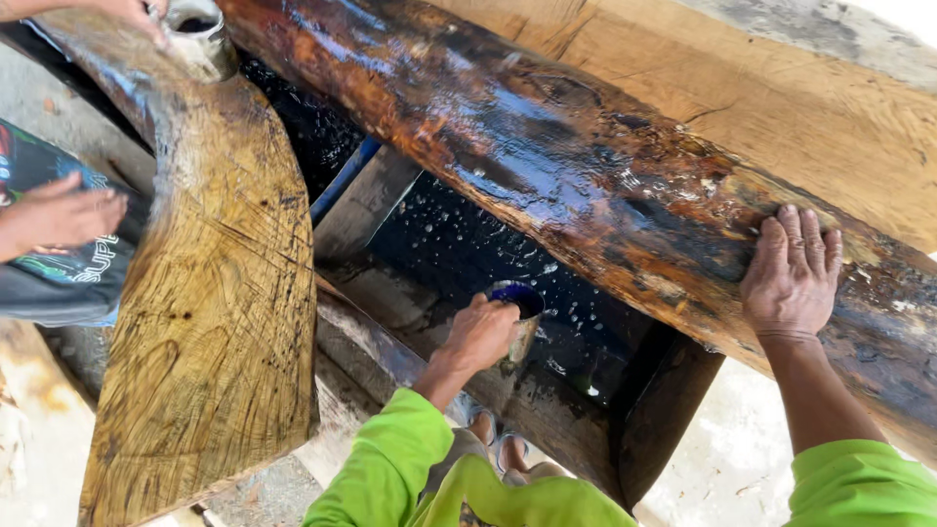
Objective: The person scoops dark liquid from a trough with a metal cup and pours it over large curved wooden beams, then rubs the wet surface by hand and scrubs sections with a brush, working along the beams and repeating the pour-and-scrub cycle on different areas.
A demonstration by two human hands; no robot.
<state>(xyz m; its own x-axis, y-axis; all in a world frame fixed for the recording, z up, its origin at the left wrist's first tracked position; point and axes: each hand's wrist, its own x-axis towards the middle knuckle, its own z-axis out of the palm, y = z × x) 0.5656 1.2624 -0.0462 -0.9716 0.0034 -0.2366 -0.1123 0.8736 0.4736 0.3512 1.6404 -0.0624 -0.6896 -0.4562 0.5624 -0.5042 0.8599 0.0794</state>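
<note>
While the left hand (480, 334) is gripping the tin cup (517, 310) below, the right hand (793, 265) is lying spread on the wet log (547, 156) — steadier pouring means keeping that palm flat.

Bright lime-green sleeves on both arms; bare hands; sandalled feet below.

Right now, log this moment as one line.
left hand: grips dark cup | right hand: flat on wet log
</note>
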